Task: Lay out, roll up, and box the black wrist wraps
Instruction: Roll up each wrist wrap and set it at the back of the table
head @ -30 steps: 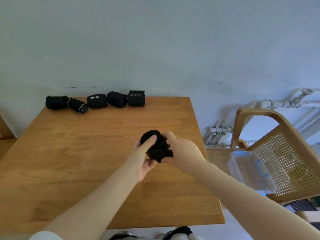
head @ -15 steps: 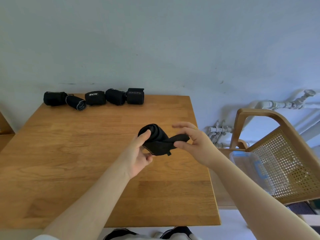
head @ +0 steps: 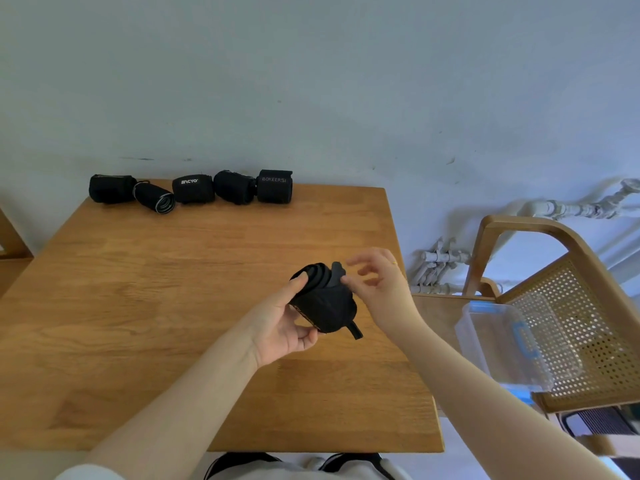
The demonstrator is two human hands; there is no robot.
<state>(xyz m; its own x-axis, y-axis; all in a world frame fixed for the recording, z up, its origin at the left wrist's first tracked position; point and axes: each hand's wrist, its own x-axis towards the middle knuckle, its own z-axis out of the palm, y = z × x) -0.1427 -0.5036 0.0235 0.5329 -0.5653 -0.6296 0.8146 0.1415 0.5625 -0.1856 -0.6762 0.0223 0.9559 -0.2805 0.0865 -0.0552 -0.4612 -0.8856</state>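
Note:
My left hand (head: 284,320) grips a rolled black wrist wrap (head: 327,301) above the right part of the wooden table (head: 156,306), thumb on the roll's end. My right hand (head: 377,282) sits beside the roll, its thumb and forefinger at the wrap's loose end flap, the other fingers spread. A short black strap tab hangs from the roll's underside. Several rolled black wraps (head: 190,189) lie in a row along the table's far edge. A clear plastic box (head: 502,344) with blue latches rests on a chair to the right.
The wooden chair (head: 571,306) with a woven cane back stands right of the table. White pipes (head: 568,207) run along the wall behind it. Another piece of wooden furniture (head: 10,244) shows at the far left edge. My shoes appear below the table's near edge.
My right hand pulled the wrap's loose end out to the right, then brought it back against the roll. The fingers now spread apart near the flap. My left hand kept hold of the roll.

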